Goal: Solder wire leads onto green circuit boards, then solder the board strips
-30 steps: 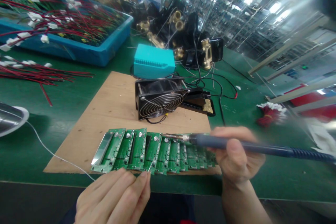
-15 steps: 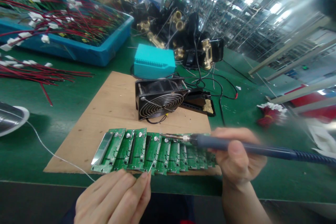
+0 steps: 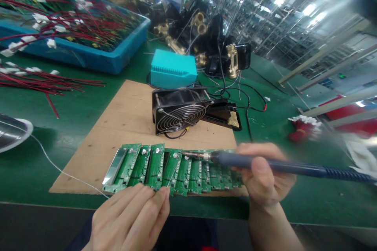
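Several green circuit boards [image 3: 154, 168] overlap in a row along the front of a wooden board [image 3: 108, 125]. At their lower edge, my left hand [image 3: 135, 215] pinches a thin solder wire [image 3: 171, 178], whose free end points up over a middle circuit board. The wire's other part runs left to a spool [image 3: 14, 133]. My right hand [image 3: 266, 176] is closed round the blue handle of a soldering iron [image 3: 253, 162]. The iron lies nearly level, its tip near the upper edge of a middle circuit board, close to a round silver part. Whether tip and board touch, I cannot tell.
Behind the circuit boards stands a black fan [image 3: 181, 115], with a teal box [image 3: 173, 68] and an iron stand [image 3: 225, 115] beyond. A blue bin [image 3: 114, 60] of red wires is at the back left. Black cables and brass fittings [image 3: 232, 60] lie farther back.
The soldering iron and my right hand have shifted slightly left. My left hand has moved a little up and right, and the solder wire reaches nearer the iron's tip.
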Demonstrator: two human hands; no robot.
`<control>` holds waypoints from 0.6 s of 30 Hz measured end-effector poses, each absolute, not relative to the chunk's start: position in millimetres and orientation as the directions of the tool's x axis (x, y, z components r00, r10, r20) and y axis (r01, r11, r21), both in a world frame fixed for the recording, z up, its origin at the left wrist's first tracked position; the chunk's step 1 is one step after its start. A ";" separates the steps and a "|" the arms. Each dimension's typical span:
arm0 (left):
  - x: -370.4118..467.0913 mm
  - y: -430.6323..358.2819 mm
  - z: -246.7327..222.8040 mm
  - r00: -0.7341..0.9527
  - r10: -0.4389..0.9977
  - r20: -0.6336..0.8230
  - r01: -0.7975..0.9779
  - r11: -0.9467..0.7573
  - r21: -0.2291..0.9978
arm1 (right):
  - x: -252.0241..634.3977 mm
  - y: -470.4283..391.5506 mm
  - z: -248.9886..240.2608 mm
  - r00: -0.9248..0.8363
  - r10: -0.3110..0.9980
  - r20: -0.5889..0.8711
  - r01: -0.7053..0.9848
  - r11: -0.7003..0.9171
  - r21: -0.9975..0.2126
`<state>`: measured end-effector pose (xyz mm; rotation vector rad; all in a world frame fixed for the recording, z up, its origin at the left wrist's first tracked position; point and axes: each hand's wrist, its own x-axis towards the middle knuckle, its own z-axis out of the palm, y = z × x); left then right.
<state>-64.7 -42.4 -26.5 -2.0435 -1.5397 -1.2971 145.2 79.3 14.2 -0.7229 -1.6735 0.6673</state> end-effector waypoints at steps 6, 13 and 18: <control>-66.1 -42.2 -24.9 0.059 0.626 0.777 0.859 -0.429 0.280 | 144.5 79.9 14.3 -0.175 0.747 0.642 0.091 0.661 -0.745; -65.2 -42.0 -22.6 0.064 0.620 0.782 0.873 -0.415 0.257 | 144.9 80.1 14.8 -0.151 0.746 0.649 0.062 0.662 -0.747; -64.4 -42.3 -27.2 0.045 0.627 0.778 0.867 -0.411 0.281 | 146.0 79.8 14.4 -0.188 0.757 0.625 0.066 0.645 -0.761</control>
